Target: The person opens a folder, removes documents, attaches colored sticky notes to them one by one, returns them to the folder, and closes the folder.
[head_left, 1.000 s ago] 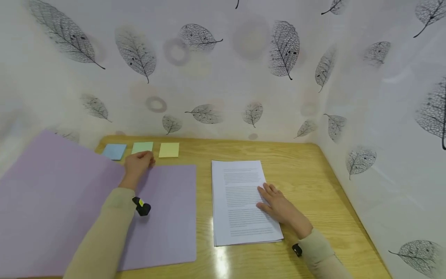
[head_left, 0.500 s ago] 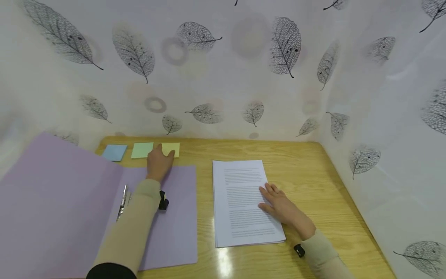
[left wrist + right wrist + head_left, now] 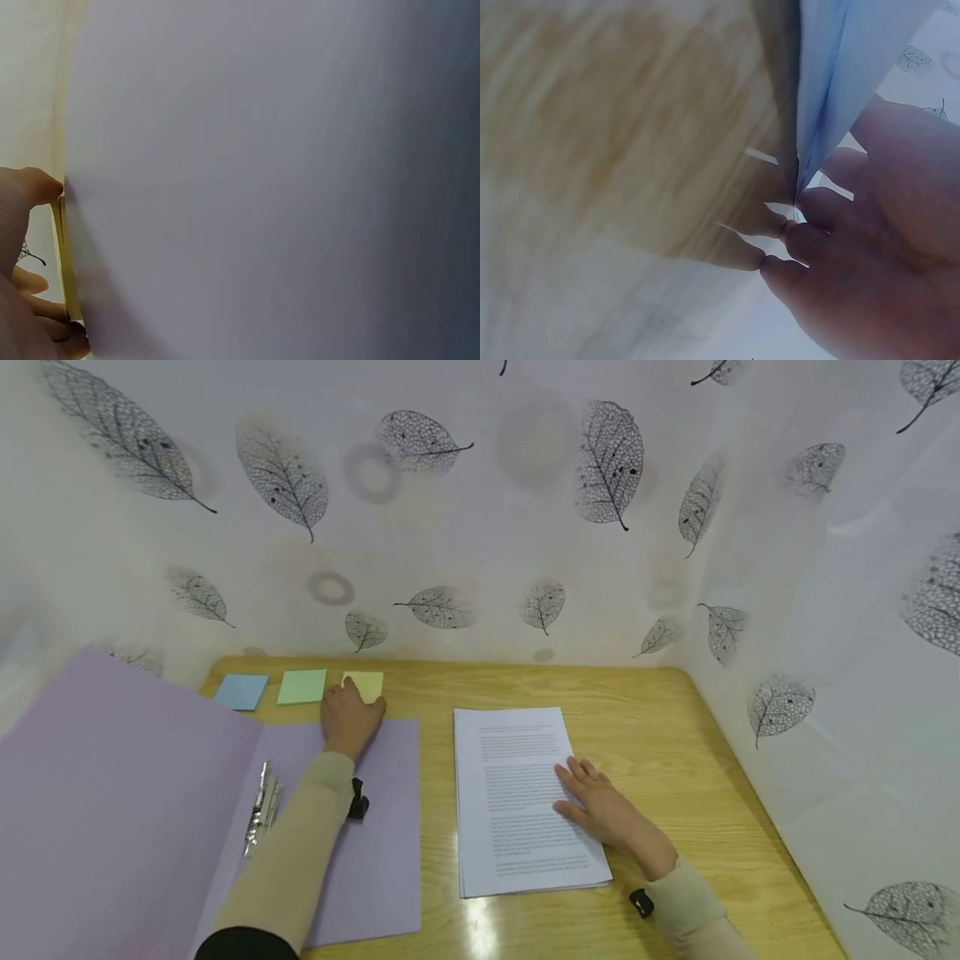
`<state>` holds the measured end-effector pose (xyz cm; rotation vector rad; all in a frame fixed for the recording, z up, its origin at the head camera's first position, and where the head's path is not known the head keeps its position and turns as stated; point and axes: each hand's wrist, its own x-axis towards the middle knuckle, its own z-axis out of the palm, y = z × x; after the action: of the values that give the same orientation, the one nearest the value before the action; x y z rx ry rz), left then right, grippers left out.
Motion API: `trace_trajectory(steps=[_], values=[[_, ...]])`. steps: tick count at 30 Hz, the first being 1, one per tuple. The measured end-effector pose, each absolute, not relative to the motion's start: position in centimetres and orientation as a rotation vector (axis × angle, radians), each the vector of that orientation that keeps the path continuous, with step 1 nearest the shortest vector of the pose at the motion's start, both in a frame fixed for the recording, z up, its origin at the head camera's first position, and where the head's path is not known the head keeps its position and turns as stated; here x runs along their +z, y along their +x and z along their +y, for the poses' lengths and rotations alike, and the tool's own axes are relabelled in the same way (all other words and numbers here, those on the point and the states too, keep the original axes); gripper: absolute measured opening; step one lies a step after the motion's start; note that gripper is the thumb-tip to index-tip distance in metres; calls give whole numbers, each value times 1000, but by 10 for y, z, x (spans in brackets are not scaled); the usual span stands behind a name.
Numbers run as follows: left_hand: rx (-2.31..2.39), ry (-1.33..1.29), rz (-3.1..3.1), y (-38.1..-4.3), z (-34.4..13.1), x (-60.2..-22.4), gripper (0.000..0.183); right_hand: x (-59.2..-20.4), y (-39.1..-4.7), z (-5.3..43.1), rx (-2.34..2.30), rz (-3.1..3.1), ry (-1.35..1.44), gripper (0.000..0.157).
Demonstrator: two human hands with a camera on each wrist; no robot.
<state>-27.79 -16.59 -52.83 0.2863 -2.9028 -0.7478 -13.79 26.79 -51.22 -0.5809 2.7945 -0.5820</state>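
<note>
My left hand reaches over the far edge of the open purple folder to a yellow sticky note pad. In the left wrist view, thumb and fingers sit at opposite ends of the pad, gripping it between them. Part of the pad is hidden under the hand in the head view. My right hand rests with fingers spread on the right edge of a stack of printed paper. The right wrist view has its fingertips at the tabletop beside the sheets.
A green sticky note pad and a blue one lie in a row to the left of the yellow pad. Metal clips run along the folder's spine; its cover stands raised at left. Leaf-patterned curtain surrounds the wooden table.
My left hand has moved right, from the folder's edge by the green pad to the yellow pad, uncovering the folder's metal clips. The right hand has stayed on the paper.
</note>
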Motion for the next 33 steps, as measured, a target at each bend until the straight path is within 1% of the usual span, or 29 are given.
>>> trace_trajectory(steps=[5,11,18,26,33], values=[[-921,302,-2836,-276,-171,-528,83,-511,-138,267,-563,2801,-595,66],[-1049,263,-2702,-270,-177,-524,82,-511,-139,266,-563,2808,-607,65],[-1142,234,-2661,-255,-174,-510,84,-508,-138,267,-566,2797,-583,67],[-1215,134,-2568,-215,-151,-487,81,-500,-141,257,-595,2880,-578,66],[-1276,0,-2535,-178,-127,-476,82,-479,-144,212,-900,2778,-746,63]])
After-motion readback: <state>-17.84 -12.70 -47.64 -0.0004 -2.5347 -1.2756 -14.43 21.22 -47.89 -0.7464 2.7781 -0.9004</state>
